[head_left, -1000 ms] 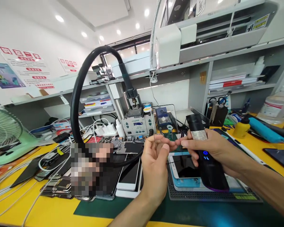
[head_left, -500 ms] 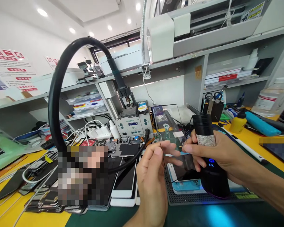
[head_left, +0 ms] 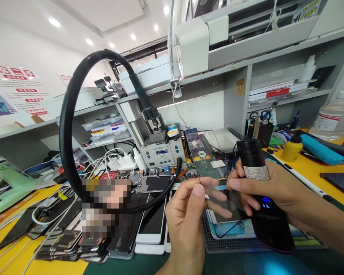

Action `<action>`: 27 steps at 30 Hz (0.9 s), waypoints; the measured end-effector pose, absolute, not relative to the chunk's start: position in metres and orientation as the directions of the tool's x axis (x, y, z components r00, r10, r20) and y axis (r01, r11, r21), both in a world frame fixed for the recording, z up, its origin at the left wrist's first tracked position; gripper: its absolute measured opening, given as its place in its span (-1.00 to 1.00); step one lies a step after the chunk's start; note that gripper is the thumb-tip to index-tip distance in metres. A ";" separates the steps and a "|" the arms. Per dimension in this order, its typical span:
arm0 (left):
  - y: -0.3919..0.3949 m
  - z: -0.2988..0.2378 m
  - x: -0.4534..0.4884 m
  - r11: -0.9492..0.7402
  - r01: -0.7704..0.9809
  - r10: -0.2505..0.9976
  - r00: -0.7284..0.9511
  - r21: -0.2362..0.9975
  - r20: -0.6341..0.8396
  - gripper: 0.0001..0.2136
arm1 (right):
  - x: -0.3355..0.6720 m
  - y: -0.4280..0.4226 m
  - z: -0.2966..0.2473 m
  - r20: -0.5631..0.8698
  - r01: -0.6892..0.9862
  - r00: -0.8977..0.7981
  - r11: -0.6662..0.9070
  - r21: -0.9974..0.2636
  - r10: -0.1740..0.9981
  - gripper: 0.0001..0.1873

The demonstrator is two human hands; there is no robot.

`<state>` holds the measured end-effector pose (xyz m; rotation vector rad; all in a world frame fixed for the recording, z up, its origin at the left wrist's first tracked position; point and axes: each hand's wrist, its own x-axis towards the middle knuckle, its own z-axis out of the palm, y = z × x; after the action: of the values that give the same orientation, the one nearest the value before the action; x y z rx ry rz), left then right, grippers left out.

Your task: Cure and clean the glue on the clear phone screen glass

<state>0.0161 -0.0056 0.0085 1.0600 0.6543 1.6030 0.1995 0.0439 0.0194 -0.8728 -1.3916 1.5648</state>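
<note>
My left hand pinches the left edge of a clear glass panel with a thin black border between thumb and fingers. The panel stands tilted, and the bench shows through it. My right hand is wrapped round a black handheld device with a white label and a lit blue power symbol. Whether the right fingertips touch the glass, I cannot tell. A blue glow falls on the green mat below the device. Behind the glass, a white-framed phone lies over a light-blue item on a dark perforated pad.
Left of my hands lie white-framed phones and stacked phone parts. A thick black hose arches over them beside a grey control unit. A yellow bottle and a large clear jug stand at right.
The right hand and black device have shifted right and slightly down in view. The left hand has lowered slightly, still pinching the glass; its other fingers point lower. The camera view has shifted a little.
</note>
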 end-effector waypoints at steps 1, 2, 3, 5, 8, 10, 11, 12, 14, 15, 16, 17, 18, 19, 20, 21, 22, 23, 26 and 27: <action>-0.005 0.009 0.016 -0.277 -0.466 0.955 -0.039 0.840 0.294 -0.78 | 0.201 0.044 0.019 0.014 -0.169 -0.426 -0.064 -0.984 0.905 -0.78; -0.005 0.009 0.016 -0.263 -0.471 0.959 -0.029 0.842 0.283 -0.78 | 0.202 0.044 0.019 -0.004 -0.196 -0.459 -0.106 -0.975 0.889 -0.79; -0.005 0.009 0.015 -0.253 -0.482 0.960 -0.020 0.839 0.278 -0.78 | 0.203 0.045 0.019 -0.015 -0.223 -0.488 -0.141 -0.964 0.873 -0.79; -0.004 0.009 0.014 -0.228 -0.514 0.962 0.012 0.827 0.272 -0.71 | 0.204 0.047 0.020 -0.026 -0.263 -0.538 -0.198 -0.944 0.842 -0.77; -0.002 0.008 0.012 -0.162 -0.539 0.956 0.122 0.827 0.267 -0.54 | 0.204 0.051 0.021 -0.054 -0.249 -0.601 -0.250 -0.936 0.797 -0.73; -0.001 0.007 0.011 -0.117 -0.533 0.942 0.209 0.838 0.264 -0.47 | 0.204 0.054 0.021 -0.090 -0.199 -0.640 -0.277 -0.940 0.763 -0.74; 0.000 0.007 0.010 -0.107 -0.531 0.933 0.238 0.840 0.270 -0.44 | 0.204 0.055 0.021 -0.106 -0.177 -0.651 -0.285 -0.942 0.752 -0.75; 0.000 0.006 0.010 -0.103 -0.531 0.926 0.257 0.841 0.275 -0.42 | 0.203 0.055 0.021 -0.117 -0.162 -0.654 -0.290 -0.943 0.747 -0.75; 0.000 0.006 0.010 -0.099 -0.531 0.919 0.277 0.842 0.282 -0.40 | 0.203 0.055 0.021 -0.128 -0.145 -0.651 -0.288 -0.947 0.749 -0.75; 0.000 0.007 0.010 -0.101 -0.530 0.918 0.275 0.842 0.284 -0.40 | 0.204 0.055 0.021 -0.130 -0.138 -0.646 -0.284 -0.949 0.752 -0.75; 0.001 0.007 0.010 -0.106 -0.530 0.921 0.266 0.841 0.283 -0.40 | 0.204 0.055 0.022 -0.131 -0.133 -0.639 -0.277 -0.952 0.758 -0.74; 0.002 0.008 0.010 -0.115 -0.533 0.927 0.246 0.838 0.284 -0.41 | 0.205 0.055 0.023 -0.129 -0.129 -0.631 -0.268 -0.955 0.765 -0.74; 0.003 0.008 0.010 -0.134 -0.539 0.934 0.213 0.832 0.288 -0.42 | 0.206 0.055 0.024 -0.125 -0.124 -0.611 -0.251 -0.960 0.781 -0.73; 0.005 0.009 0.010 -0.159 -0.545 0.940 0.170 0.823 0.294 -0.42 | 0.207 0.055 0.026 -0.114 -0.119 -0.574 -0.221 -0.968 0.811 -0.74; 0.006 0.009 0.010 -0.187 -0.550 0.946 0.124 0.814 0.301 -0.42 | 0.207 0.054 0.029 -0.088 -0.120 -0.510 -0.171 -0.978 0.856 -0.74; 0.008 0.009 0.010 -0.213 -0.550 0.948 0.082 0.807 0.306 -0.42 | 0.208 0.054 0.032 -0.036 -0.134 -0.423 -0.102 -0.986 0.906 -0.74; 0.009 0.009 0.010 -0.232 -0.547 0.950 0.051 0.805 0.309 -0.41 | 0.208 0.054 0.036 0.037 -0.165 -0.313 -0.016 -0.986 0.949 -0.73; 0.011 0.009 0.010 -0.246 -0.539 0.950 0.030 0.805 0.311 -0.41 | 0.208 0.053 0.041 0.114 -0.203 -0.200 0.073 -0.977 0.973 -0.72; 0.014 0.006 0.010 -0.265 -0.499 0.948 0.020 0.825 0.317 -0.40 | 0.205 0.044 0.057 0.397 -0.328 0.135 0.419 -0.847 0.908 -0.76; 0.014 0.005 0.010 -0.267 -0.481 0.948 0.026 0.835 0.318 -0.39 | 0.202 0.039 0.063 0.513 -0.325 0.269 0.578 -0.748 0.815 -0.78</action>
<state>0.0099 0.0143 0.0052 1.0870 0.6018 1.5389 0.2024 0.0392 0.0631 -0.5674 -1.0292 0.8263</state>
